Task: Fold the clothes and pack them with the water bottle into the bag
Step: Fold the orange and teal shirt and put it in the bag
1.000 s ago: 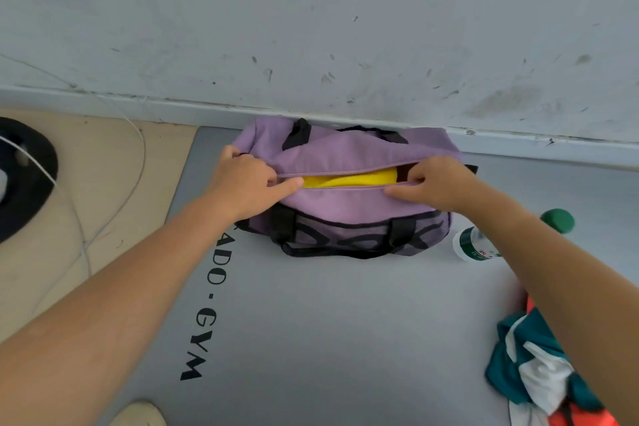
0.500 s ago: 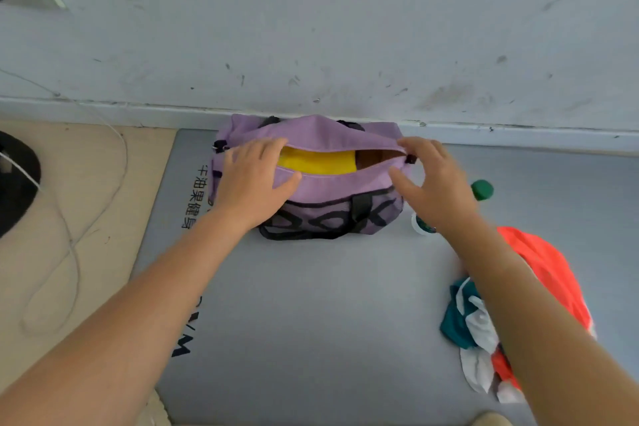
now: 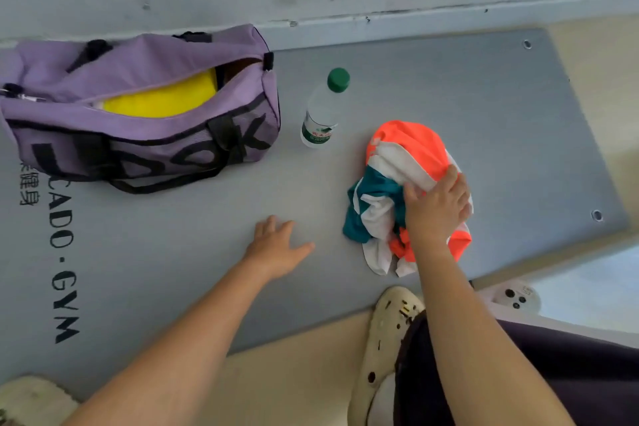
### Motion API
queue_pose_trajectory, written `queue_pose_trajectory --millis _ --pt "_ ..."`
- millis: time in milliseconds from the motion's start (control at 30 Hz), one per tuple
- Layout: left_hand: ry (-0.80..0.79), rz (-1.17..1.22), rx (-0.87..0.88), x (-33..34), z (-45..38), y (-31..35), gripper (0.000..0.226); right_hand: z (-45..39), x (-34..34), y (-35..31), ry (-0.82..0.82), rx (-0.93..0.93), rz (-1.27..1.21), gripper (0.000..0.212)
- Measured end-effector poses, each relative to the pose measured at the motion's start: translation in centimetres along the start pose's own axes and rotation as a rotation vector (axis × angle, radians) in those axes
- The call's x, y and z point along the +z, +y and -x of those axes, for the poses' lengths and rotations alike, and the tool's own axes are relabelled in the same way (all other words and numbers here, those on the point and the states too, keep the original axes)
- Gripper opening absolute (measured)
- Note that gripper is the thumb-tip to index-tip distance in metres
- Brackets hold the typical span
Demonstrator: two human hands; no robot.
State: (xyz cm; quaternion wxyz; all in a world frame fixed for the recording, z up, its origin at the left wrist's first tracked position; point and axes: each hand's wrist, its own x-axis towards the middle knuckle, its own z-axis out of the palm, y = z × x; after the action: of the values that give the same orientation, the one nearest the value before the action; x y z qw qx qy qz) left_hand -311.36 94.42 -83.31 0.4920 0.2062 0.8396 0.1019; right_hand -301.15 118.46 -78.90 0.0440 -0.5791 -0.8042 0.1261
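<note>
lying by one bag [image 3: 145, 135]: one bottle [image 3: 323, 111], one crumpled garment [image 3: 397, 183].

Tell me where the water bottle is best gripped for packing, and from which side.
Grip the water bottle around its clear body between the green cap and the label, coming from above. It lies on its side on the mat, cap pointing away toward the wall, free of the bag and the clothes. Fingers can likely wrap it crosswise.
</note>
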Motion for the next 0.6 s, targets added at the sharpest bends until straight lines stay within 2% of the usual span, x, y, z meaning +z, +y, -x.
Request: queue_pose_trajectory --millis 67,100,233,300,367,400,467,500,533,600 --pt "-0.027 -0.013 -0.023 0.4 -0.1 -0.1 0.079 -1.1 0.1 0.7 -0.103 0.018 -0.121 0.043" --pt "-0.02 0.005 -0.026 0.2 -0.2 -0.1 0.078 -1.2 0.2 0.7 -0.146 0.026 -0.212 0.038" --pt "0.098 0.276 -0.023 -1.7 0.2 0.7 0.066 0.0 -0.9 -1.4 -0.127 -0.006 -0.465 0.052" --pt "0.183 0.421 0.016 -3.4 1.5 1.9 0.049 1.0 -2.6 -3.5 -0.17 -0.05 -0.55 0.055" --pt "0.275 0.597 0.112 -5.6 3.7 3.7 0.021 1.8 -4.9 -5.5 -0.332 -0.11 -0.639 0.055" --pt "0.319 0.678 0.184 -6.9 5.4 4.8 0.015 2.5 -6.5 -6.4 -0.466 -0.128 -0.694 0.058" --pt "0.376 0.775 0.363 -9.7 9.4 6.8 0.021 4.0 -10.1 -8.3 -0.761 -0.138 -0.779 0.081" --pt "0.394 0.776 0.46 -10.9 11.6 7.6 0.025 4.9 -12.2 -9.2 -0.871 -0.159 -0.778 0.084" --pt "0.395 0.748 0.545 -12.2 13.8 8.2 0.026 5.7 -14.3 -10.2 -0.921 -0.215 -0.762 0.077" --pt "0.354 0.674 0.654 -14.2 18.2 9.0 0.019 7.3 -18.5 -12.1 -0.91 -0.333 -0.75 0.055"
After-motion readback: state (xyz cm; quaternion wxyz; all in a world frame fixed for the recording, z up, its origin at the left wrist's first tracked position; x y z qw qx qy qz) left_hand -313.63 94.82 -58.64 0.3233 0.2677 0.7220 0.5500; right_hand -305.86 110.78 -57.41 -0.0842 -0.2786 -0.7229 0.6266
